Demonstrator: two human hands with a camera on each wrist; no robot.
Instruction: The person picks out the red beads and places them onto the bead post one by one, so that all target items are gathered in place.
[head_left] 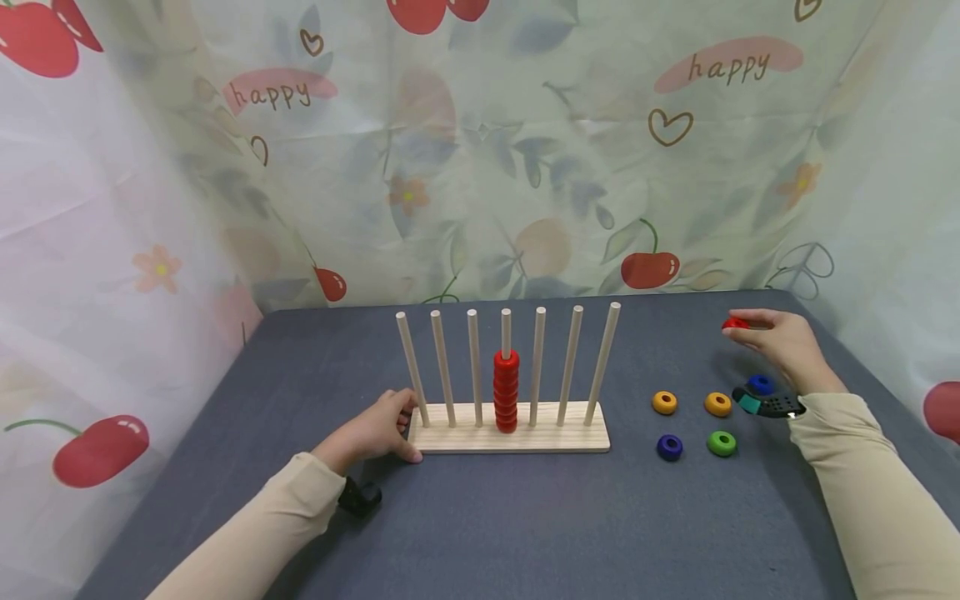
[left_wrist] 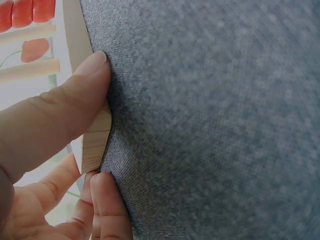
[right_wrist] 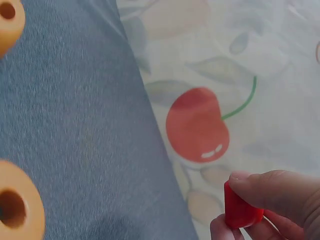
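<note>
A pale wooden base [head_left: 465, 439] carries a row of several upright pegs. On the middle peg sits a stack of red beads [head_left: 506, 392], with the peg's top bare above them. My left hand [head_left: 381, 427] grips the base's left end, thumb on the front edge [left_wrist: 92, 75] and fingers at the end and behind. At the far right of the table, my right hand [head_left: 783, 340] pinches a red bead [right_wrist: 241, 206] between thumb and fingers, raised above the cloth.
Loose beads lie right of the base: two orange [head_left: 664, 402] [head_left: 717, 405], a dark blue [head_left: 670, 447], a green [head_left: 722, 443] and a blue one [head_left: 761, 384] beside the right wrist's strap. Printed curtains [head_left: 480, 167] stand behind and beside the dark table [head_left: 525, 525].
</note>
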